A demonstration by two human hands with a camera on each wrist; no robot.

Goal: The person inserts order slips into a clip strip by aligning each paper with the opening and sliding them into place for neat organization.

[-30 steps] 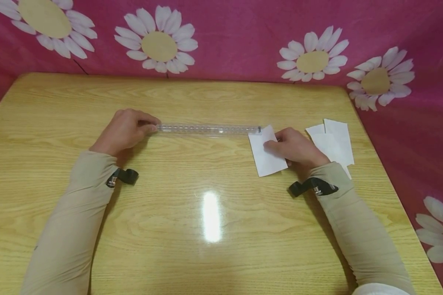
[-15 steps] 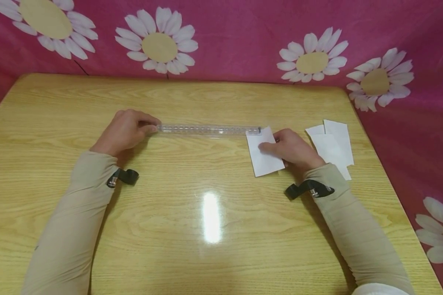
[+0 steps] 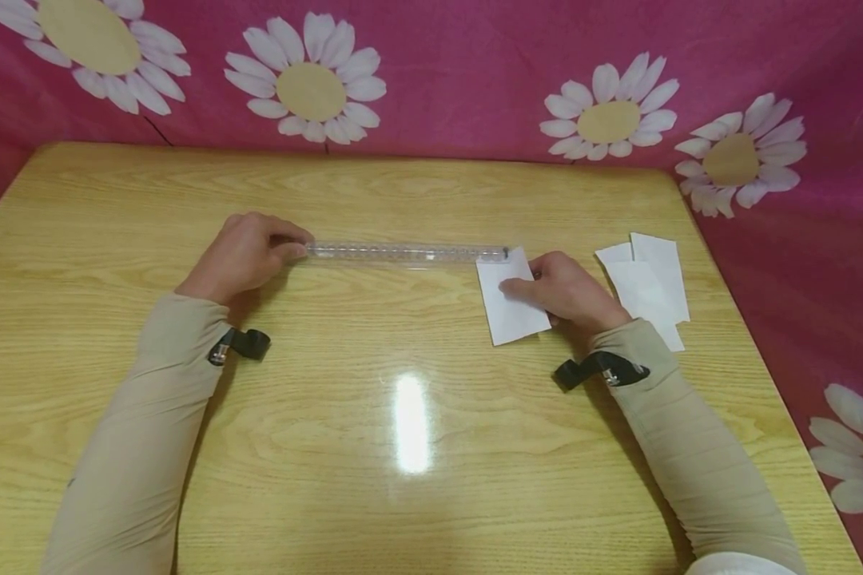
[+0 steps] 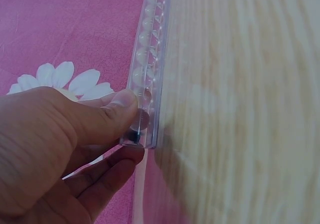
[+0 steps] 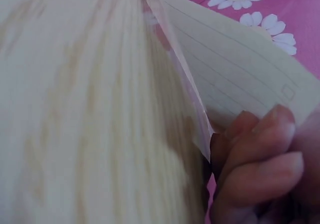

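Observation:
A long, clear plastic strip like a ruler (image 3: 403,252), with a row of round shapes along it, lies crosswise in the head view. My left hand (image 3: 243,254) pinches its left end, the thumb (image 4: 122,104) on its face in the left wrist view. At the other end, beside a small dark mark, the strip meets the top of a small white paper (image 3: 507,307). My right hand (image 3: 571,289) holds that paper by its right side, thumb on top. Seen in the right wrist view, the paper's underside (image 5: 225,59) carries ruled lines and a small printed square.
Several overlapping white paper pieces (image 3: 650,279) lie near the right edge of the wood-grain table (image 3: 316,447). A pink cloth with daisies (image 3: 460,80) hangs behind and to the right. Black straps (image 3: 248,343) circle both wrists.
My right hand has slid the white paper slightly left along the strip's right end, mostly in the first half second. The left hand and the strip have stayed in place.

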